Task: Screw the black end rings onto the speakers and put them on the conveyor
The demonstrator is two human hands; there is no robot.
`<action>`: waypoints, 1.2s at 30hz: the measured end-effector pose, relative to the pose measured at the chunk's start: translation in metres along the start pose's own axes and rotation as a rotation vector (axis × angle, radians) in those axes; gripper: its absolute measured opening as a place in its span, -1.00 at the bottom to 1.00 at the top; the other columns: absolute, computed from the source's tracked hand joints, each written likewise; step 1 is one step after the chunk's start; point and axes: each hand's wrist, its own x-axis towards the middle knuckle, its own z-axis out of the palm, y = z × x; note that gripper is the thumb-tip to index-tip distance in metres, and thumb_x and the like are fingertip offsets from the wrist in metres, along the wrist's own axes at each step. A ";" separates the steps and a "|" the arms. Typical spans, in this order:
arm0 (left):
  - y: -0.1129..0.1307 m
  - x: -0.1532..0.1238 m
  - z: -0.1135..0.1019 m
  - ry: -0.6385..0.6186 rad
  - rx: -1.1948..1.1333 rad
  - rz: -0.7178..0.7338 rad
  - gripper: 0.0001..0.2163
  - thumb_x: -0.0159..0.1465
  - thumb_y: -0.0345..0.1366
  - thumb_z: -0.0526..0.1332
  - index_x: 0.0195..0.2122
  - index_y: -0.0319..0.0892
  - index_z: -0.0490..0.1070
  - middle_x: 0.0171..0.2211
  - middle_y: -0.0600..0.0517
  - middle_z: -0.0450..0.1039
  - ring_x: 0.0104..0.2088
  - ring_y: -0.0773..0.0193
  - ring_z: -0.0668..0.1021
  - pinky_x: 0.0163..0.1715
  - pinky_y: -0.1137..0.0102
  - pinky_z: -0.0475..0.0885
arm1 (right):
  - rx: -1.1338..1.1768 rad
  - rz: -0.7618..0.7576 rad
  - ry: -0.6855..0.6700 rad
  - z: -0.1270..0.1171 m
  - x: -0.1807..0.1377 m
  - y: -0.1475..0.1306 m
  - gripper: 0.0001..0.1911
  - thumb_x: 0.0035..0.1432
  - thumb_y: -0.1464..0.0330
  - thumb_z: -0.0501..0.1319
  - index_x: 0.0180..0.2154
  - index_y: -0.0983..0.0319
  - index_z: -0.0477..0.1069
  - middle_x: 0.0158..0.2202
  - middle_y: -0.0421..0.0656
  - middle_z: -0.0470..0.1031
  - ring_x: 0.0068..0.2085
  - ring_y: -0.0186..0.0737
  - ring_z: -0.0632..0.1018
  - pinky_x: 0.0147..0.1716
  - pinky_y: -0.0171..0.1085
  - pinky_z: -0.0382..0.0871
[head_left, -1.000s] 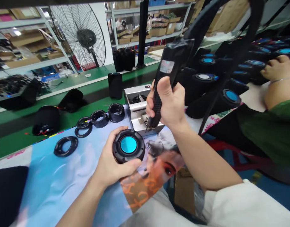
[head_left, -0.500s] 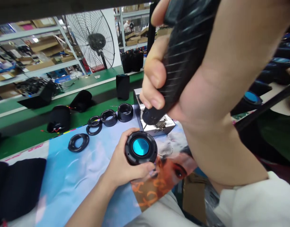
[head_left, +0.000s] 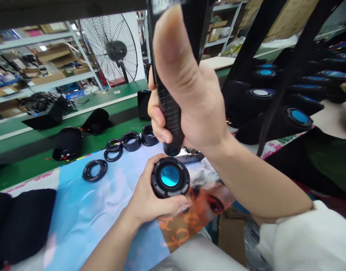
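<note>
Speaker (head_left: 169, 177), clasped by left hand (head_left: 146, 199) fingers on the table (head_left: 85, 210), faces a driver (head_left: 169, 113) clenched in right hand (head_left: 189, 98) fingers, tip at its far rim; square, steady pressure seems needed.

No word or number can be read with certainty. The glossy printed poster sheet (head_left: 85, 214) covering the bench carries large orange brush-stroke characters (head_left: 175, 233) near its front edge — too distorted to make out. Pink lettering (head_left: 39, 176) runs along the sheet's far edge, blurred beyond reading. The black ribbed electric screwdriver (head_left: 170, 109) bears a pale label (head_left: 161, 4) at the top — cut off, with print too small.
</note>
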 end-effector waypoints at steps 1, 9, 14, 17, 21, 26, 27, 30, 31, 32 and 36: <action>0.001 0.000 0.000 -0.001 0.002 -0.002 -0.15 -0.10 -0.08 0.64 0.18 -0.07 0.30 0.05 -0.09 0.63 0.05 -0.12 0.68 0.12 0.06 0.57 | -0.002 0.007 -0.006 -0.001 0.000 0.002 -0.54 0.39 -0.02 0.34 0.08 0.19 0.52 -0.62 -0.32 0.33 -0.65 -0.31 0.37 -0.73 -0.36 0.28; -0.001 -0.002 0.001 -0.015 -0.006 0.050 -0.19 -0.05 -0.08 0.64 0.17 -0.07 0.29 -0.08 -0.02 0.66 -0.10 -0.02 0.71 -0.04 0.16 0.62 | 0.032 -0.005 -0.138 -0.002 -0.002 0.003 -0.83 0.48 0.24 0.28 0.02 0.14 0.52 -0.62 -0.35 0.25 -0.65 -0.34 0.30 -0.66 -0.37 0.27; -0.004 -0.003 0.002 0.016 -0.014 0.096 -0.20 -0.03 -0.07 0.65 0.19 -0.07 0.32 0.00 -0.05 0.66 -0.03 0.00 0.73 0.00 0.21 0.63 | 0.027 -0.042 0.209 -0.020 -0.006 -0.006 -0.47 0.18 -0.05 0.50 -0.29 0.16 0.32 -0.61 -0.35 0.30 -0.69 -0.33 0.30 -0.74 -0.28 0.20; -0.004 -0.002 0.001 0.030 -0.003 0.114 -0.21 -0.02 -0.08 0.65 0.19 -0.07 0.34 0.05 -0.07 0.65 0.02 -0.02 0.72 0.04 0.21 0.62 | -0.100 -0.153 0.413 -0.043 -0.015 0.013 -0.39 0.05 -0.16 0.53 -0.31 0.15 0.34 -0.61 -0.35 0.29 -0.70 -0.35 0.29 -0.76 -0.26 0.12; -0.004 -0.001 0.001 0.025 -0.006 0.129 -0.21 0.00 -0.07 0.64 0.19 -0.07 0.34 0.03 -0.07 0.65 -0.01 -0.02 0.73 0.02 0.20 0.64 | -0.160 -0.076 0.509 -0.063 -0.030 0.046 -0.36 0.14 -0.23 0.43 -0.32 0.13 0.25 -0.63 -0.36 0.32 -0.72 -0.35 0.30 -0.75 -0.29 0.08; -0.005 0.000 -0.001 0.025 -0.003 0.143 -0.20 -0.01 -0.03 0.66 0.19 -0.06 0.34 0.03 -0.06 0.64 -0.01 -0.02 0.73 0.03 0.20 0.63 | -0.137 0.005 0.469 -0.063 -0.041 0.053 -0.41 0.17 -0.13 0.47 -0.34 0.13 0.24 -0.62 -0.36 0.33 -0.71 -0.36 0.32 -0.74 -0.32 0.11; -0.005 0.000 -0.001 0.031 -0.003 0.143 -0.19 -0.01 -0.02 0.66 0.19 -0.06 0.34 0.04 -0.06 0.64 0.00 -0.02 0.73 0.03 0.20 0.63 | -0.127 0.042 0.459 -0.063 -0.041 0.049 -0.42 0.16 -0.11 0.48 -0.34 0.14 0.25 -0.63 -0.36 0.33 -0.71 -0.35 0.32 -0.75 -0.31 0.11; -0.007 0.000 -0.001 0.034 -0.006 0.133 -0.19 -0.02 -0.02 0.66 0.20 -0.06 0.35 0.06 -0.06 0.64 0.02 -0.01 0.72 0.04 0.22 0.61 | -0.064 0.052 0.468 -0.057 -0.039 0.028 -0.44 0.11 -0.09 0.52 -0.33 0.14 0.32 -0.64 -0.36 0.34 -0.73 -0.34 0.31 -0.78 -0.29 0.10; -0.007 0.000 -0.001 0.031 -0.007 0.133 -0.19 -0.02 -0.03 0.66 0.20 -0.06 0.35 0.08 -0.06 0.63 0.04 -0.02 0.71 0.06 0.22 0.60 | -0.044 0.005 0.483 -0.053 -0.038 0.017 -0.45 0.10 -0.09 0.52 -0.32 0.15 0.34 -0.63 -0.36 0.34 -0.72 -0.34 0.30 -0.78 -0.28 0.10; -0.007 0.000 -0.001 0.027 -0.006 0.132 -0.19 -0.02 -0.04 0.66 0.20 -0.06 0.35 0.09 -0.07 0.63 0.05 -0.02 0.71 0.07 0.22 0.60 | -0.037 -0.047 0.482 -0.047 -0.036 0.005 -0.48 0.11 -0.07 0.52 -0.31 0.15 0.36 -0.62 -0.36 0.34 -0.70 -0.36 0.30 -0.76 -0.28 0.13; -0.007 0.000 -0.003 0.006 -0.004 0.102 -0.19 0.01 -0.05 0.65 0.22 -0.06 0.33 0.11 -0.08 0.62 0.06 -0.03 0.70 0.09 0.19 0.59 | -0.041 -0.031 0.325 -0.017 -0.028 -0.045 -0.45 0.34 -0.22 0.16 -0.33 0.12 0.24 -0.63 -0.38 0.29 -0.67 -0.38 0.27 -0.75 -0.33 0.18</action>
